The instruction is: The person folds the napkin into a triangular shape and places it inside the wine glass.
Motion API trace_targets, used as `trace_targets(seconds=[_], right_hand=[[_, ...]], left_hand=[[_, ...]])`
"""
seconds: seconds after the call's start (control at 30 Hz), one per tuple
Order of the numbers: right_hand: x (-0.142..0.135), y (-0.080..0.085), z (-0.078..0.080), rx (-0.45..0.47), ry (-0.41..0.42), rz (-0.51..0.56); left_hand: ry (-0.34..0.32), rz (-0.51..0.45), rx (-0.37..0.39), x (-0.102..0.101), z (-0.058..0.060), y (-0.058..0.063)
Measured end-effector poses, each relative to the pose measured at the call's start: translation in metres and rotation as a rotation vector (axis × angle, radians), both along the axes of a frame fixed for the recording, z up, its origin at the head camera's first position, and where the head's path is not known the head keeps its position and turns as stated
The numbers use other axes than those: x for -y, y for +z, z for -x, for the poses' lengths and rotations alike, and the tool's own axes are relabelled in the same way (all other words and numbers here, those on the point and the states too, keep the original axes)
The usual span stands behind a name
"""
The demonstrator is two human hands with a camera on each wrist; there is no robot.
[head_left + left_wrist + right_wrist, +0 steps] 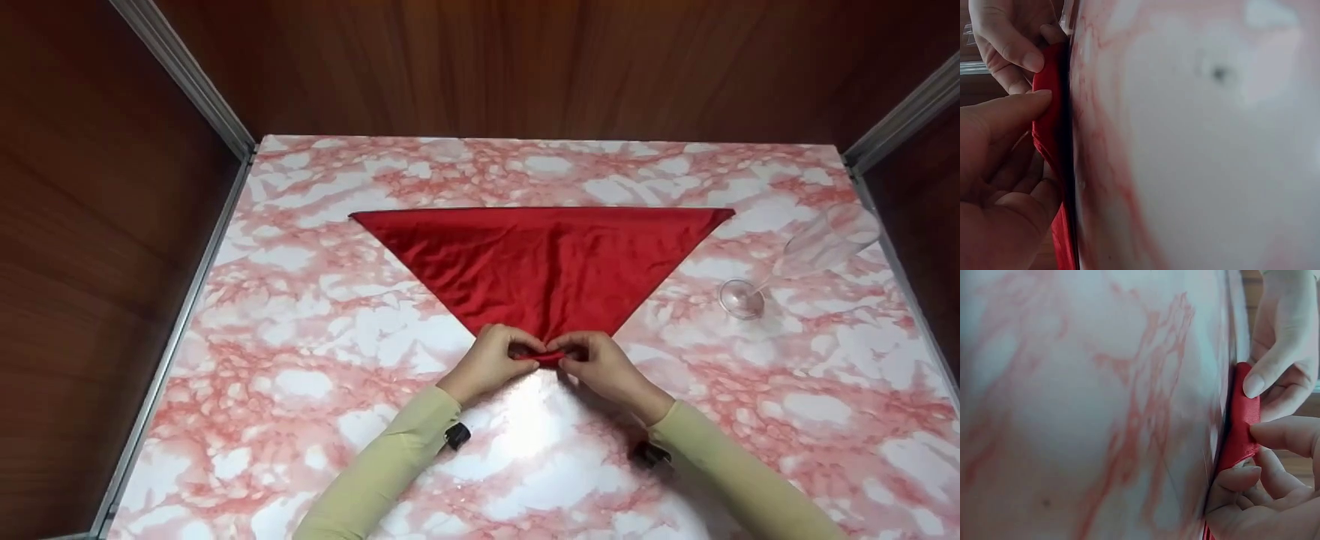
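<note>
A red cloth (540,262) lies on the table as a triangle, its long straight edge at the back and its narrow end toward the person. That near end is turned up into a small fold. My left hand (495,360) pinches the left part of the fold between thumb and fingers. Beside it, my right hand (600,364) pinches the right part, fingertips close to the left hand's. In the left wrist view the folded red edge (1053,101) shows under the thumb. The right wrist view shows both thumbs on the fold (1241,422).
A clear stemmed glass (829,236) lies on its side to the right of the cloth, its round foot (741,298) toward the person. The table (300,382) has a red and white marbled top. Brown wood panels (525,67) stand at the back and sides.
</note>
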State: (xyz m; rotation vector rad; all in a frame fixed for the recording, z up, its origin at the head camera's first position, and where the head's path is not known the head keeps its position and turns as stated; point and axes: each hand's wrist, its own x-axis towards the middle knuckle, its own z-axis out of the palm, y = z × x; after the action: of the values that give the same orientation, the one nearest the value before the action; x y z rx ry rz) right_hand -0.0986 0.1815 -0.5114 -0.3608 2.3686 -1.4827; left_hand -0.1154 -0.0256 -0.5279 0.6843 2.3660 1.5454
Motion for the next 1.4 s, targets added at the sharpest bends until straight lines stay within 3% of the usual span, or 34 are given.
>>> trace_targets(seconds=[0.2, 0.37, 0.63, 0.9, 1.0, 1.1, 1.27, 1.4], right_hand=[[-0.001, -0.002, 0.001, -0.067, 0.000, -0.016], [0.003, 0.010, 0.000, -0.023, 0.008, 0.007], [0.000, 0.000, 0.004, -0.010, 0.020, 0.049], [0.008, 0.036, -0.005, -0.066, 0.037, 0.023], [0.009, 0.040, -0.006, -0.105, 0.029, 0.008], [0.008, 0.035, -0.006, -0.143, 0.021, 0.035], [0.003, 0.009, -0.001, -0.180, 0.023, 0.114], [0.001, -0.003, 0.002, -0.165, 0.030, 0.092]], left_hand=[[0.007, 0.016, -0.019, -0.001, 0.000, 0.002], [0.005, 0.009, -0.022, 0.000, 0.001, 0.003], [-0.030, -0.018, 0.041, -0.001, 0.005, 0.004], [-0.017, 0.006, 0.062, -0.007, 0.008, 0.007], [-0.001, 0.039, 0.072, -0.009, 0.010, 0.008], [0.014, 0.068, 0.097, -0.011, 0.012, 0.010], [0.026, 0.108, 0.134, -0.013, 0.014, 0.014], [0.029, 0.139, 0.140, -0.014, 0.016, 0.016]])
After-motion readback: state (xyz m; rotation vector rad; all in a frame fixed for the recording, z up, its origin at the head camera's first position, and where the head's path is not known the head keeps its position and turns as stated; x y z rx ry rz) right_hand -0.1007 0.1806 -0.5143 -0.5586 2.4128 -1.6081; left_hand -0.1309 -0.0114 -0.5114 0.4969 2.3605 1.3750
